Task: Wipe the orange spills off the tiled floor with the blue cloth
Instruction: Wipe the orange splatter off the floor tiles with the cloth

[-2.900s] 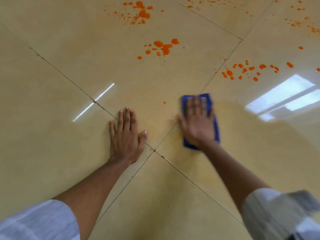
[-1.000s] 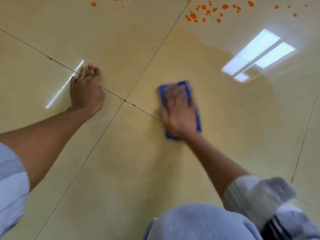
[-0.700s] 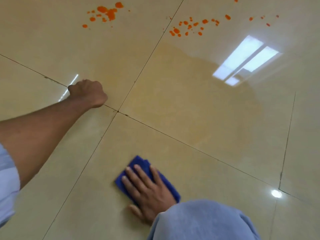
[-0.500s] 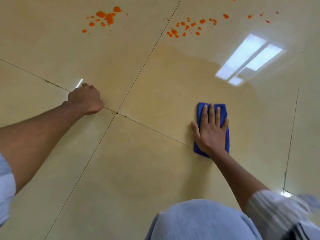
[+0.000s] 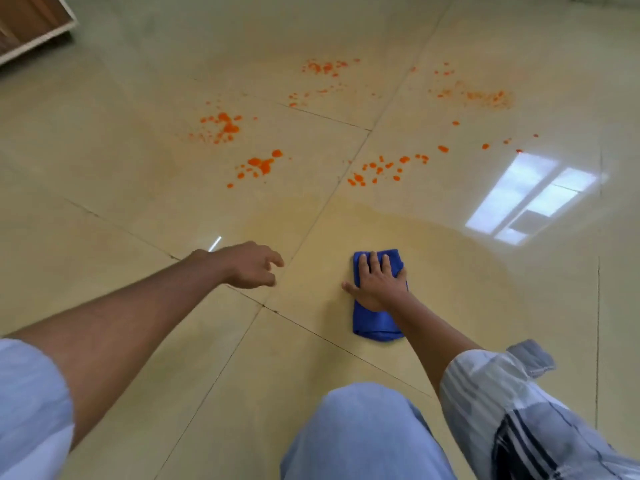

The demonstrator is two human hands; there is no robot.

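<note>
Nearest the camera a bent knee [image 5: 363, 431] in pale blue cloth fills the bottom edge. Just beyond it, the right hand [image 5: 375, 284] reaches forward with its arm nearly straight, palm down, grip spread flat with straight fingers pressing the blue cloth [image 5: 377, 322] onto the tiled floor [image 5: 138, 202]. The left hand [image 5: 251, 265] hangs above the floor at the end of an outstretched arm, fingers loosely curled, holding nothing. Farther off, well apart from the cloth, lie the orange spills [image 5: 258, 166] in scattered clusters.
</note>
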